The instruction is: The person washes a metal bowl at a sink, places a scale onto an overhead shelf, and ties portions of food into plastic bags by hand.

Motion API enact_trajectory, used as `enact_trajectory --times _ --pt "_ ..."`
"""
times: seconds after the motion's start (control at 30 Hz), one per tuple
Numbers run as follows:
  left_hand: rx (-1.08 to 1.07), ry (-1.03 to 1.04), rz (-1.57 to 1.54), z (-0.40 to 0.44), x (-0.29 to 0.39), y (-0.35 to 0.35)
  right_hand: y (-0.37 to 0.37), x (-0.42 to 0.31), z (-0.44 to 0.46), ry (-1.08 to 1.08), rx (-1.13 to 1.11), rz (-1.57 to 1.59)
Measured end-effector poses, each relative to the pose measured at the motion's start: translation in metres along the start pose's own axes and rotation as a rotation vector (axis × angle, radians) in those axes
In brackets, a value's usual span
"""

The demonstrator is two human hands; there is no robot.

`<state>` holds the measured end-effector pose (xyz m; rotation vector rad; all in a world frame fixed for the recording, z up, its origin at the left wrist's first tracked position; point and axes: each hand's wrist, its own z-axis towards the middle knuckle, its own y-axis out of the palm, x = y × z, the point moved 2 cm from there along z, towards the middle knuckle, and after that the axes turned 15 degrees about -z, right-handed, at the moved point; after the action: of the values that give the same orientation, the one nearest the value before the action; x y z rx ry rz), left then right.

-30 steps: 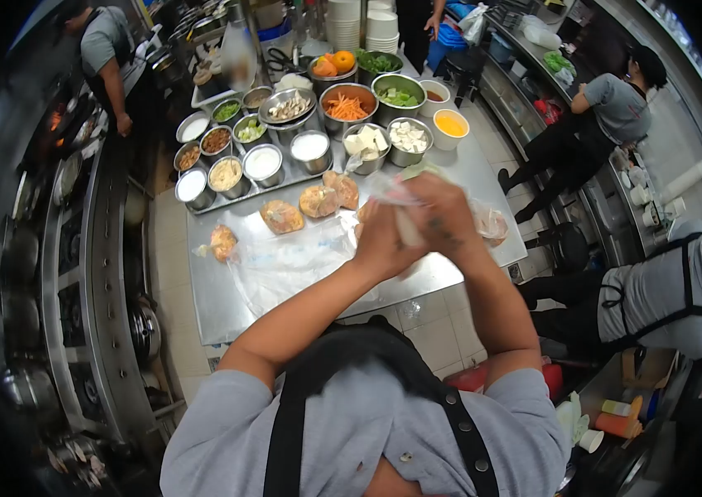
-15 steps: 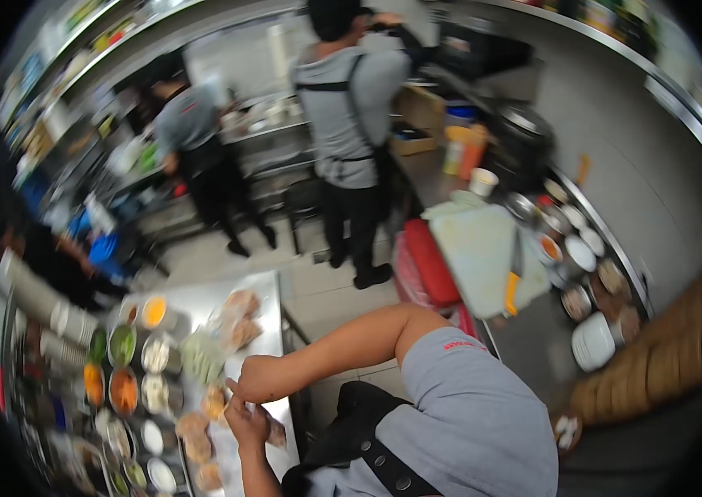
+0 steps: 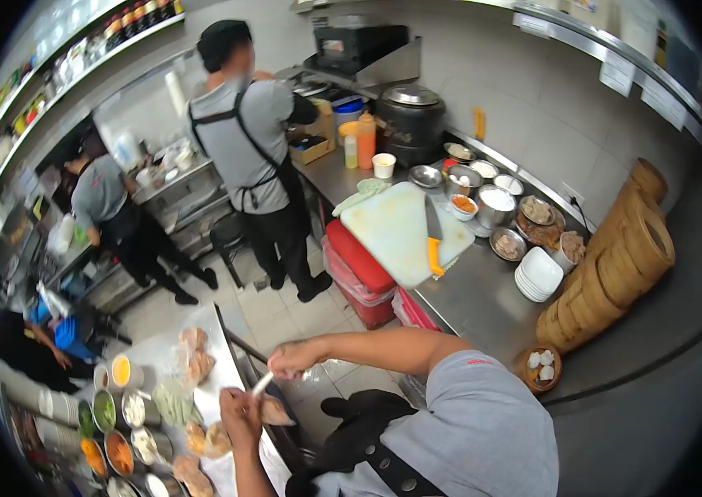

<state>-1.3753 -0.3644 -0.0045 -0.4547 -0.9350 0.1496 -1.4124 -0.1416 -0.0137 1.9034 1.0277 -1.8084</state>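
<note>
Holding filled plastic bag (image 3: 276, 412) by its stretched neck, below centre of the frame, near edge of metal table (image 3: 220, 364). Gripping lower neck with curled fingers of left hand (image 3: 241, 417); pinching upper end in closed fingers of right hand (image 3: 291, 360). Noted on same table, lower left: more filled bags (image 3: 192, 475), green cloth (image 3: 173, 404), ingredient containers (image 3: 120, 454). Logged right of centre: cutting board (image 3: 380, 236) bearing orange-handled knife (image 3: 434, 240).

Head-worn; facing forward (and down)
</note>
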Motion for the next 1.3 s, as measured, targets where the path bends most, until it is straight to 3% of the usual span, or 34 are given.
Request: enact_trajectory --times 0.07,0.1,0.23,0.3,0.33,0.37,0.4,0.43,0.47,0.5,0.53,0.63,0.67,0.73,0.8,0.93,1.07,1.2,1.3 --pt "0.052 -0.073 0.166 0.004 -0.012 -0.003 0.015 0.007 0.0 0.09 0.087 0.182" --pt "0.149 0.006 0.12 0.011 -0.007 -0.004 0.025 0.009 0.0 0.171 0.118 0.275" --pt "0.488 -0.172 -0.229 0.029 0.009 -0.001 0.084 -0.029 -0.012 0.023 0.041 0.888" --pt "0.537 -0.217 -0.424 0.027 0.022 -0.005 0.105 -0.017 0.01 -0.036 -0.098 1.082" --pt "0.469 -0.399 -0.651 0.024 0.038 -0.013 0.105 -0.015 0.023 -0.083 -0.034 1.09" --pt "0.406 -0.356 -0.861 0.019 0.053 -0.022 0.099 -0.01 0.038 -0.137 0.043 1.093" --pt "0.338 -0.21 -0.708 0.013 0.056 -0.035 0.076 0.011 0.067 -0.05 -0.168 1.014" --pt "0.257 -0.072 -0.551 0.007 0.059 -0.043 0.067 0.011 0.082 -0.086 -0.238 0.872" --pt "0.268 -0.15 -0.516 -0.005 0.055 -0.05 0.058 0.01 0.098 -0.132 -0.301 0.728" --pt "0.277 -0.228 -0.487 -0.02 0.048 -0.055 0.054 -0.019 0.096 -0.293 -0.225 0.534" --pt "0.284 -0.306 -0.463 -0.034 0.041 -0.057 0.047 -0.033 0.103 -0.283 -0.286 0.258" --pt "0.589 -0.502 -0.399 -0.076 0.01 -0.052 0.075 -0.069 0.116 -0.302 -0.281 -0.226" --pt "0.778 -0.521 -0.568 -0.093 -0.014 -0.043 0.084 -0.082 0.121 -0.487 -0.328 -0.517" --pt "1.006 -0.528 -0.696 -0.094 -0.018 -0.043 0.115 -0.079 0.124 -0.689 -0.089 -0.627" --pt "1.191 -0.503 -0.759 -0.099 -0.026 -0.042 0.14 -0.073 0.122 -0.77 0.096 -0.703" --pt "1.42 -0.585 -1.071 -0.114 -0.043 -0.03 0.155 -0.051 0.134 -0.911 0.184 -0.722" --pt "1.437 -0.662 -1.056 -0.108 -0.045 -0.023 0.153 -0.04 0.148 -0.98 0.203 -0.637" --pt "1.404 -0.592 -0.877 -0.098 -0.052 -0.021 0.148 -0.029 0.164 -0.842 0.224 -0.65" --pt "1.291 -0.641 -0.657 -0.106 -0.056 -0.022 0.144 -0.024 0.173 -0.253 -0.001 -0.33"
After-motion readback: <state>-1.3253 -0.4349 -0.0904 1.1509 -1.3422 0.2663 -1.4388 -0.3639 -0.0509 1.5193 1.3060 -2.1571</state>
